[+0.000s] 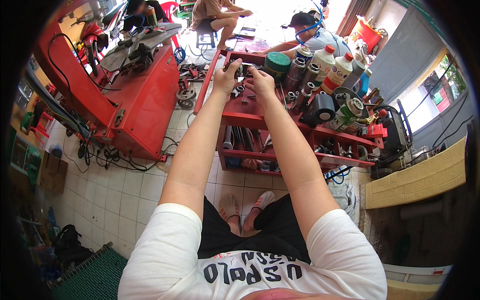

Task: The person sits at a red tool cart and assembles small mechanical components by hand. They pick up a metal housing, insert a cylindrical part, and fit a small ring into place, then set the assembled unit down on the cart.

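Both my arms reach forward over a red metal tool cart point(243, 120). My left hand point(226, 80) is closed with its thumb up, and a small dark part shows at its fingers, too small to name. Close beside it, my right hand point(261, 84) pinches something small and greyish that I cannot make out. Small metal sockets or nuts point(244, 101) lie on the tray below the hands. A green-lidded tub point(277, 64) stands just beyond my right hand, with steel cylinders point(295, 73) to its right.
White and red bottles point(340, 71), a spray can point(347, 113) and a black cylinder point(320, 108) crowd the cart's right side. To the left stands a red machine point(135, 105) with cables on the tiled floor. A person in a cap point(320, 40) crouches beyond the cart; another sits on a stool point(206, 39).
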### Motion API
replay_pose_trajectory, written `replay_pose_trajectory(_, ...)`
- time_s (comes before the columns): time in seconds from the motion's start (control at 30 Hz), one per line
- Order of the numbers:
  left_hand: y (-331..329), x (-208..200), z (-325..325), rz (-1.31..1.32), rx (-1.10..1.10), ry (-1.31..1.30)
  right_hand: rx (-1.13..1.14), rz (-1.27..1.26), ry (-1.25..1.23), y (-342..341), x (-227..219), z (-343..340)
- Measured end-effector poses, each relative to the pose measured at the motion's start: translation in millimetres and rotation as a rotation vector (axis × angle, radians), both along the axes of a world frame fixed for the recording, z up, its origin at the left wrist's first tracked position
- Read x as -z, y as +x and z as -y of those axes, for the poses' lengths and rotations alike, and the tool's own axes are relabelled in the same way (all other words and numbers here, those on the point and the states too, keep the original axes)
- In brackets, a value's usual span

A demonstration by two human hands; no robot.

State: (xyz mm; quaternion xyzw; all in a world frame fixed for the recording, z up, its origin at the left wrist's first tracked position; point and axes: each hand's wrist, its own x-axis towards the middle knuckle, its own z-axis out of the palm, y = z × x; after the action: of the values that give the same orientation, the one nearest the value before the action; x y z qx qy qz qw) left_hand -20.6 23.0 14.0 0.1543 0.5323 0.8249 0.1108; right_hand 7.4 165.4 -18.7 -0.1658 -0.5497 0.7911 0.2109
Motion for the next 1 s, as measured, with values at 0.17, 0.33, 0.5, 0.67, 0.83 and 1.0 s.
replay_pose_trajectory(0.17,0.1,0.3,0.1,-0.007,0.004,0.016,0.000,-0.019,-0.012,0.6,-0.3,0.6)
replay_pose_trajectory(0.33,0.8,0.2,0.4,-0.008,-0.004,0.018,0.017,-0.013,-0.021,-0.3,-1.0,2.7)
replay_pose_trajectory(0.5,1.8,-1.2,0.3,-0.002,-0.006,0.034,-0.052,-0.005,-0.014,-1.1,-0.2,-0.4)
replay_pose_trajectory(0.67,1.3,-0.3,0.5,-0.010,-0.013,0.041,-0.037,0.001,-0.008,-0.5,-0.8,1.7)
replay_pose_trajectory(0.83,2.8,-0.7,-0.3,-0.006,-0.024,0.036,-0.062,0.007,-0.016,-0.5,0.7,-0.8)
replay_pose_trajectory(1.0,-2.5,3.0,0.3,-0.006,-0.022,0.024,-0.050,0.004,-0.008,0.8,-0.6,1.8)
